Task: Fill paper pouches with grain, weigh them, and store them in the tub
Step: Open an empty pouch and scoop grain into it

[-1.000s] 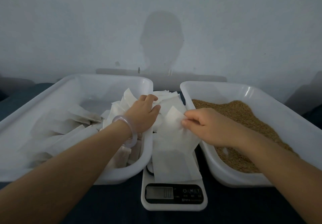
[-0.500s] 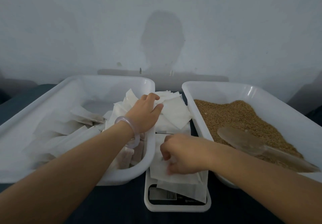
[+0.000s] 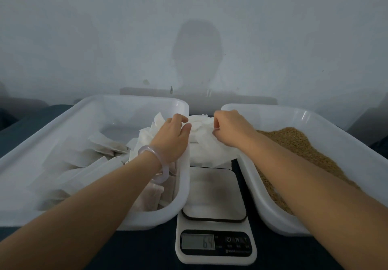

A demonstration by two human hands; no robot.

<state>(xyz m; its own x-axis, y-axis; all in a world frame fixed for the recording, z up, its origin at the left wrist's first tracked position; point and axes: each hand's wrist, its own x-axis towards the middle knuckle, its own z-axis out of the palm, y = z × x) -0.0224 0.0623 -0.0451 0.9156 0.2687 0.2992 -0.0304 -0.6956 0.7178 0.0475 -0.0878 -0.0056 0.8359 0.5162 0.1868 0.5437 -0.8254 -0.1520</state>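
A pale bare wall stands behind a dark work surface [image 3: 147,248], and the layout reads as a small production line. On the left sits the storage tub [image 3: 63,122], holding filled pouches [image 3: 100,154] lying flat and overlapping; on the right a matching tub [image 3: 336,143] holds the loose grain [image 3: 304,148], close enough to scoop from. Between them, at the near edge, the scale [image 3: 215,223] has its platform bare and its display lit, so a pouch can go from filling to weighing to storage without reaching far. Behind the scale, in the gap between the tubs, lies the stack of empty paper pouches [image 3: 206,145]. Both hands meet there: the left hand [image 3: 172,141], a bangle [image 3: 156,164] on its wrist, pinches the stack's far edge, while the right hand [image 3: 228,129] curls closed on the paper, probably to peel off one pouch for filling.
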